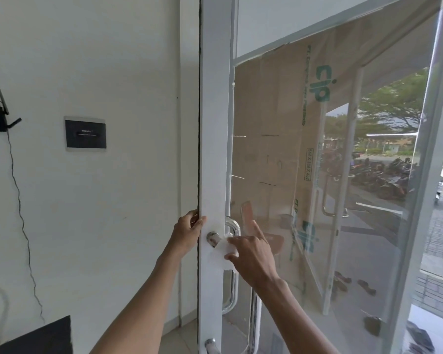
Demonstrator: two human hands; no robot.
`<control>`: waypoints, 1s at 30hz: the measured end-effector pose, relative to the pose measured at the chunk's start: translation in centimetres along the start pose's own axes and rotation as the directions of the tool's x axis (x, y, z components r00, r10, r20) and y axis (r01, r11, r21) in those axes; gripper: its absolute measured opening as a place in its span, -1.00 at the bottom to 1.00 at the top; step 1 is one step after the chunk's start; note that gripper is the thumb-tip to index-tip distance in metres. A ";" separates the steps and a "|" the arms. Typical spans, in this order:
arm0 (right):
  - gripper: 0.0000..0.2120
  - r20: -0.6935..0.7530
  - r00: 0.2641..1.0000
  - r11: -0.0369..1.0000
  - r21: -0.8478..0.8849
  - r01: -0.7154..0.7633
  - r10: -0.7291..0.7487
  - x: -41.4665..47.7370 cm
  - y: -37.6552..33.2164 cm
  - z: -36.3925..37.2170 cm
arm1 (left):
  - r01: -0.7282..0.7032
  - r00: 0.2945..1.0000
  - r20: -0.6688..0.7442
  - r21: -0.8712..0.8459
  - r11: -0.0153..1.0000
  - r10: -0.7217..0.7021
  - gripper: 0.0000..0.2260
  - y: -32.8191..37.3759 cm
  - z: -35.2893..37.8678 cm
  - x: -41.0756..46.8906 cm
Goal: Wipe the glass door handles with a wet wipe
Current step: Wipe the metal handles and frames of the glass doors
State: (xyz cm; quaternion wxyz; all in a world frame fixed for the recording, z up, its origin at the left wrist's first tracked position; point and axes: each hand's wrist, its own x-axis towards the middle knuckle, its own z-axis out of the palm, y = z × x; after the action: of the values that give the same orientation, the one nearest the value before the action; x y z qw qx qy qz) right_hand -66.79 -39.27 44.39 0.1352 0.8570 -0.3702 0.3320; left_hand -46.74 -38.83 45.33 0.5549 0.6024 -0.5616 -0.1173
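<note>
Wipe pressed on the door handle's top mount, door edge gripped.

The right hand [253, 254] pinched the white wipe [223, 254] against the chrome handle [232, 290]; the left hand [187, 232] clasped the white door frame [211, 149]. White wall [100, 200] left, glass [343, 175] right, parked motorbikes beyond.
</note>
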 end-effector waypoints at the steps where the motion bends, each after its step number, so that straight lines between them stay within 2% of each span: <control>1: -0.78 0.030 0.999 1.000 -0.028 0.013 -0.013 0.5 -0.9 0.2 | 0.003 1.000 -0.003 0.000 1.000 -0.003 -0.70 0.1 0.0 0.0; 4: -0.84 0.073 0.996 0.996 -0.068 0.053 -0.048 1.9 -3.1 1.0 | 0.010 1.000 -0.003 -0.016 1.000 -0.010 -0.71 0.1 -0.1 -0.1; 7: -0.82 0.047 0.997 0.997 -0.043 0.058 -0.056 2.0 -3.4 1.3 | 0.016 1.000 0.017 -0.019 1.000 -0.016 -0.69 0.1 -0.3 -0.1; 11: -0.75 -0.098 0.990 0.995 0.016 0.100 -0.098 0.3 -1.0 0.9 | 0.012 1.000 0.028 -0.009 1.000 -0.012 -0.71 -0.2 -0.5 0.3; 13: -0.66 -0.165 0.984 0.994 0.073 0.087 -0.074 -0.7 0.5 0.7 | 0.017 0.999 0.029 -0.017 1.000 -0.017 -0.71 -0.5 -0.5 0.3; 15: -0.60 -0.140 0.990 0.992 0.126 0.029 -0.011 -1.7 2.3 0.7 | 0.018 0.999 0.030 -0.025 1.000 -0.017 -0.71 -0.6 -0.4 0.3; 19: -0.54 -0.041 0.956 0.926 0.264 -0.271 0.292 -3.4 4.2 0.9 | 0.028 0.999 0.027 -0.038 0.999 -0.027 -0.70 -0.6 -0.2 0.5; 22: -0.55 -0.017 0.931 0.887 0.311 -0.342 0.365 -3.7 4.0 1.1 | 0.036 0.999 0.014 -0.034 0.999 -0.036 -0.68 -0.7 -0.1 0.4; 26: -0.69 -0.111 0.959 0.948 0.219 -0.232 0.261 -2.7 3.2 1.4 | 0.040 0.999 -0.004 -0.030 0.999 -0.040 -0.66 -0.7 0.2 0.2; 28: -0.69 -0.142 0.981 0.982 0.153 -0.110 0.132 -2.2 3.0 1.7 | 0.040 0.999 -0.009 -0.021 0.999 -0.041 -0.66 -0.7 0.3 0.1; 30: -0.65 -0.160 0.984 0.989 0.139 -0.051 0.073 -2.1 3.1 2.1 | 0.041 0.999 -0.006 -0.022 0.999 -0.041 -0.66 -0.8 0.3 0.1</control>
State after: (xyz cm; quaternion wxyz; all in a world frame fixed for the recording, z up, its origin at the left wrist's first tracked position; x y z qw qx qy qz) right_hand -69.11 -41.30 41.35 0.0968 0.8218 -0.3612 0.4298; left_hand -46.55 -39.25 44.65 0.5607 0.6082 -0.5459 -0.1328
